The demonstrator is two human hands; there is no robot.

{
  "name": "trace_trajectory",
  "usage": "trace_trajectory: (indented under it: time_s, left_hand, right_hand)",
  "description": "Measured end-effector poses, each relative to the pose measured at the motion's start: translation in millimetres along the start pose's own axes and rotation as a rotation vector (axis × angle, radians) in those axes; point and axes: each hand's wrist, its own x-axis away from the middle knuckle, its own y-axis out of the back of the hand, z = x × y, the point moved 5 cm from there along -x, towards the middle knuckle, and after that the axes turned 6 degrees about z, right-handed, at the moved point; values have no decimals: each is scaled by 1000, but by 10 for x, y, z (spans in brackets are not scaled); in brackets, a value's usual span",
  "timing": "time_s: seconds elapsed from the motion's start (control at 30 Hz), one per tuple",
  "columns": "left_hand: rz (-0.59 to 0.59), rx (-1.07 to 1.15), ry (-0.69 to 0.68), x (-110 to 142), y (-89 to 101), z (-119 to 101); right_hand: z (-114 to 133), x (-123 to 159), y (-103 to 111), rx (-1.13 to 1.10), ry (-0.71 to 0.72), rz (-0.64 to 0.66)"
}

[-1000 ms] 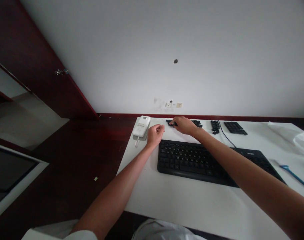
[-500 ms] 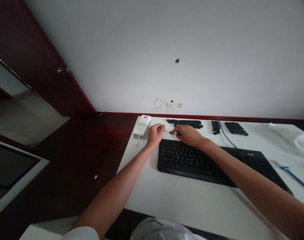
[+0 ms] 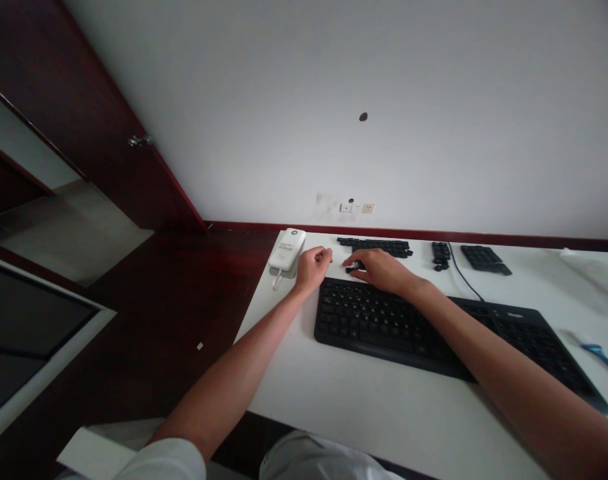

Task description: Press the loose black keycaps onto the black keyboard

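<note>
Small black keycaps (image 3: 355,265) are sitting on the white table (image 3: 379,393), just behind the keyboard's left half, under the right hand's fingertips. Right hand (image 3: 379,270) is arching over them, thumb and fingers bent; can't tell if it's pinching one or only touching. Left hand (image 3: 313,270) is resting near the keyboard's rear left corner, fingers loosely curled; can't tell if anything's inside. Black keyboard (image 3: 369,323) is lying in front, right forearm crossing above it. Behind the right hand, a long block of keycaps (image 3: 384,248) is lying; a small cluster (image 3: 441,255) and a number-pad block (image 3: 484,259) are lying further right, cable (image 3: 458,271) running between those two. White power bank (image 3: 287,249) is lying left of the left hand. Blue-handled brush (image 3: 603,359) is lying far right.
</note>
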Motion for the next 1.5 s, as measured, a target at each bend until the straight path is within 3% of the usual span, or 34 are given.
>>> trace_trajectory:
  time_s: [0.47, 0.67, 0.8, 0.93, 1.17, 1.5]
  left_hand:
    - [26, 15, -11, -15, -27, 42]
    - [9, 23, 6, -8, -11, 23]
    - [19, -2, 8, 1, -13, 13]
    - [14, -39, 29, 5, -5, 11]
    - [21, -51, 25, 4, -11, 8]
    - [14, -37, 20, -4, -21, 33]
  right_hand:
    - [30, -27, -67, 7, 9, 6]
    - [222, 80, 183, -114, 44, -58]
    - [465, 198, 289, -235, 51, 20]
    - [605, 237, 235, -262, 76, 76]
    - [643, 220, 67, -241, 110, 169]
    - [626, 209, -17, -189, 91, 178]
